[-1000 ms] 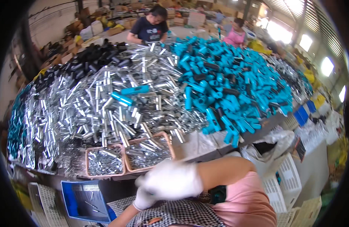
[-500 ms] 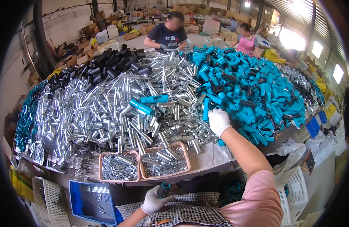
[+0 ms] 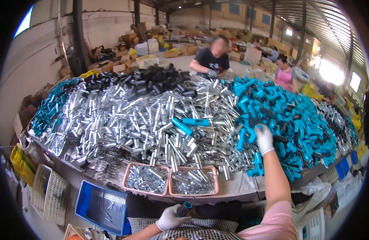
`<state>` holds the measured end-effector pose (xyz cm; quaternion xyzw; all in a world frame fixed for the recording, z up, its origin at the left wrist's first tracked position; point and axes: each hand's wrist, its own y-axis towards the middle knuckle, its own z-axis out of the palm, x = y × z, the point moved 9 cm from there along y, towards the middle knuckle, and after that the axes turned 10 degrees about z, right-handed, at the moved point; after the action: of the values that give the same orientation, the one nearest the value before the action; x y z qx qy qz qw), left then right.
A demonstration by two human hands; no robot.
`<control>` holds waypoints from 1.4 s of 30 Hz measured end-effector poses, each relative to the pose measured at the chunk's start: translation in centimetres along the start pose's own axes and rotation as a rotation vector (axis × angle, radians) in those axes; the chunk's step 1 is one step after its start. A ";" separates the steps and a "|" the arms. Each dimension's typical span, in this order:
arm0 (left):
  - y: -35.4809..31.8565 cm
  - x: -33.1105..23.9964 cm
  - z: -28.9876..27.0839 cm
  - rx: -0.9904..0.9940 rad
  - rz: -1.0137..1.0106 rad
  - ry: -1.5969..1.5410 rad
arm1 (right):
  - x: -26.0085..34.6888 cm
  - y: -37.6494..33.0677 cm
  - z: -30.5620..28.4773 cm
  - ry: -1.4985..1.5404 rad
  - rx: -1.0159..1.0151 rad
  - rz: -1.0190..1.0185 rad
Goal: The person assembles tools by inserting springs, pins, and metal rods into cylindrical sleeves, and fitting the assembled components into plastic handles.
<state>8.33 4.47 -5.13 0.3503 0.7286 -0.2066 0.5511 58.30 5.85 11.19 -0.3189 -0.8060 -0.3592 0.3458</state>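
My left hand [image 3: 170,219], in a white glove, is closed around a black cylindrical plastic grip [image 3: 185,208] with a teal rim, low in front of my checked apron. My right hand [image 3: 265,141], also gloved in white, is stretched out over the heap of teal plastic handles [image 3: 308,132]. Its fingers are curled at a dark plastic part [image 3: 255,121] at the heap's left side; whether that part is lifted off the heap is hard to see. Left of this heap spreads a big pile of shiny metal tubes [image 3: 152,116], with two teal pieces [image 3: 195,122] lying on it.
Two pink trays [image 3: 147,193] of small metal parts stand at the near table edge. Below are a blue crate [image 3: 83,200] and white slotted baskets [image 3: 52,196]. Black grips [image 3: 160,76] are heaped at the back. A co-worker [image 3: 211,60] stands across the table, another in pink [image 3: 285,76] farther right.
My right hand has moved farther over the teal heap and its fingers have come to a dark part. My left hand still holds the grip. The whole view has shifted.
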 end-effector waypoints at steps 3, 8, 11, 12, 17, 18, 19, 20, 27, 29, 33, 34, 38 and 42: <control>0.4 -1.0 -0.1 -0.008 0.075 0.043 | -1.0 0.9 -1.8 1.272 0.195 0.216; -1.6 -1.5 -2.5 -0.060 0.070 0.115 | 9.1 -12.0 2.7 1.534 0.437 0.639; -1.3 -1.9 -2.7 -0.031 0.060 0.144 | 9.8 -23.9 4.7 0.954 0.794 0.776; -1.0 -1.8 -2.8 -0.028 0.083 0.143 | 9.9 -27.8 6.2 1.005 0.975 0.823; -1.4 -1.8 -3.7 -0.038 0.059 0.139 | 1.5 -40.1 10.4 1.036 1.143 1.441; -1.6 -1.4 -3.5 -0.044 0.059 0.088 | 1.8 -41.3 11.2 1.022 1.166 1.407; -1.7 -0.9 -3.2 -0.048 0.060 0.036 | 2.2 -42.1 11.7 1.026 1.157 1.387; -1.7 -0.6 -3.1 -0.045 0.045 0.052 | 3.1 -42.5 12.3 1.030 1.144 1.347; -1.8 1.9 2.0 0.020 -0.004 -0.504 | 3.2 -43.3 12.6 0.818 1.152 0.759; -1.8 1.4 3.0 0.034 -0.117 -0.826 | 6.5 -41.6 11.4 0.526 1.158 0.504; -1.8 0.0 2.5 0.107 -0.170 -0.979 | 9.9 -40.9 10.4 0.507 1.111 0.168; -1.6 0.5 2.3 0.084 -0.145 -0.953 | 9.6 -40.8 10.1 0.325 1.059 -0.031; -1.1 0.2 1.1 0.009 -0.185 -0.910 | 12.1 -40.8 10.0 0.045 1.082 -0.212; -1.3 0.3 1.6 0.077 -0.301 -0.906 | 13.3 -41.6 9.8 -0.122 1.253 -0.160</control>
<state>8.40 2.60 -6.01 0.1359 0.4493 -0.4430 0.7638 15.93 -5.20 1.80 -0.0146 -0.9028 0.1750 0.3925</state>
